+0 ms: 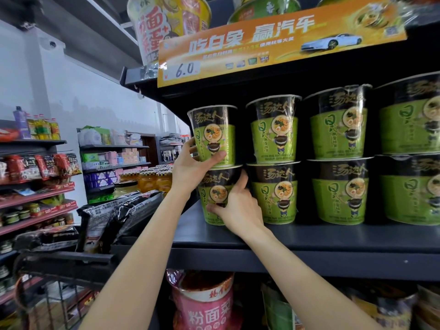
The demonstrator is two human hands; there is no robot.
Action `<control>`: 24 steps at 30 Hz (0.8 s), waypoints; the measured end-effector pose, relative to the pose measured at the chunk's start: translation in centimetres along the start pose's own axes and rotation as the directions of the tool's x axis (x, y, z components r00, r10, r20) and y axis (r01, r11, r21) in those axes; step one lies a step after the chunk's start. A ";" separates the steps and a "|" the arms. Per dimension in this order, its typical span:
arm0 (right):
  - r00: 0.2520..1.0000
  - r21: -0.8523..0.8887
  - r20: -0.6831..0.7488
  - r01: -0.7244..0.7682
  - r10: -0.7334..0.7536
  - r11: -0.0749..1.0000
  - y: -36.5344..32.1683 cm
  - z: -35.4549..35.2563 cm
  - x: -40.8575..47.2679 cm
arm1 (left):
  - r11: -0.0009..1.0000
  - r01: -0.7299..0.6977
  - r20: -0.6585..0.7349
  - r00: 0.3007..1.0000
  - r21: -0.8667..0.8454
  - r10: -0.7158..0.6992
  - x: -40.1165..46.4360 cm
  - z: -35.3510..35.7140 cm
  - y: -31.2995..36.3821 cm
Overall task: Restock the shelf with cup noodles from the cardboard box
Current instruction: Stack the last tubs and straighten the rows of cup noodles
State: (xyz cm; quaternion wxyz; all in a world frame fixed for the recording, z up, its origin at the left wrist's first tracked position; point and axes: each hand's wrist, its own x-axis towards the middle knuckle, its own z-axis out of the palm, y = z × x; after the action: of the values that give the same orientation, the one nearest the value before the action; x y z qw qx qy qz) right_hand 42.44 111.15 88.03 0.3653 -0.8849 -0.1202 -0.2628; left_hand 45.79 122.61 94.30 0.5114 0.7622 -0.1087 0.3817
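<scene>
Left grip (190, 163) holds upper 汤达人 cup (214, 134), right grip (235, 208) lower 汤达人 cup (214, 186); tag (187, 69) reads 6.0.

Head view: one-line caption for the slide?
Left hand grips the upper green cup, right hand the lower cup, at the shelf's left end.

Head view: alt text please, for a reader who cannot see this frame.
Two bare hands place a stack of two green cup noodles at the left end of a black shelf: the left hand grips the top cup, the right hand the bottom cup. More identical stacks fill the shelf to the right, under an orange banner.
</scene>
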 end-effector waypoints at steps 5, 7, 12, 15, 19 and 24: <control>1.000 -0.008 0.011 -0.013 0.013 1.000 0.0 0.0 -0.1 | 1.000 0.003 0.000 1.000 0.000 -0.003 0.1 0.0 -0.2; 1.000 -0.009 0.013 -0.015 0.015 1.000 -0.1 -0.2 -0.2 | 1.000 -0.008 0.002 1.000 0.004 0.008 0.0 0.0 0.0; 1.000 -0.036 -0.003 0.010 -0.011 0.999 -0.2 -0.7 -0.9 | 1.000 -0.019 0.010 1.000 -0.011 0.019 -0.4 0.3 -0.1; 0.998 -0.061 -0.039 0.042 -0.044 0.997 -0.1 -1.1 -1.5 | 0.999 -0.033 0.009 0.999 -0.010 0.033 -1.2 0.5 -0.1; 0.987 -0.100 -0.104 0.109 -0.119 0.989 0.5 -2.5 -2.6 | 0.996 -0.089 -0.098 0.991 0.011 0.090 -3.2 0.6 0.4; 0.926 -0.023 -0.274 0.263 -0.259 0.965 2.0 -5.3 -4.6 | 0.976 -0.215 -0.239 0.949 -0.025 0.203 -7.6 0.4 2.3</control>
State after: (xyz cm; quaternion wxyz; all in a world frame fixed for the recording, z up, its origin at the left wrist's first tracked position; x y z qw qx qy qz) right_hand 37.39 105.91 87.45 0.3463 -0.8136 -0.1867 -0.4282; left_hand 39.54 119.51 90.56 0.4965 0.6825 -0.1373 0.5184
